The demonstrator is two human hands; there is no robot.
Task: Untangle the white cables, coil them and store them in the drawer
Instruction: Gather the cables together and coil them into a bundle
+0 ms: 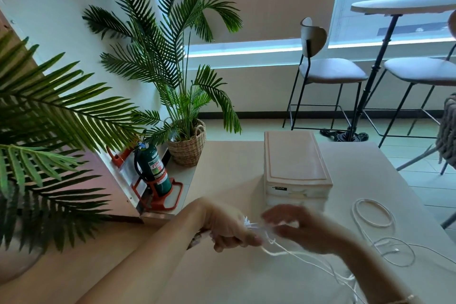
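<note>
Table (222, 279), pale, fills the lower half of the head view. On it, straight ahead of the hands and touching nothing else, sits the drawer unit (296, 168): a pale box, long axis running away from the person, its short drawer front facing back toward them. The drawer front looks closed, though blur over its lower edge leaves that unsure.

To the right of the unit, a loose cable (375, 215) lies on the table in open loops, with a second run trailing toward the near right edge. It is uncoiled and well apart from both hands, nearer the right one.

In front of the drawer front, both hands meet over the table. The left hand (229, 228) is clenched around a white cable bundle (250, 223), loops poking out above the fist. The right hand (293, 226), motion-blurred, pinches strands just beside that bundle. From between the hands, strands (308, 261) hang down and run toward the near right.

Judgement: the step in hand is coiling or teasing apart the held bundle. Storing it means a short reach straight forward. The right hand sits slightly nearer the drawer front, and the left is occupied holding the coil.
</note>
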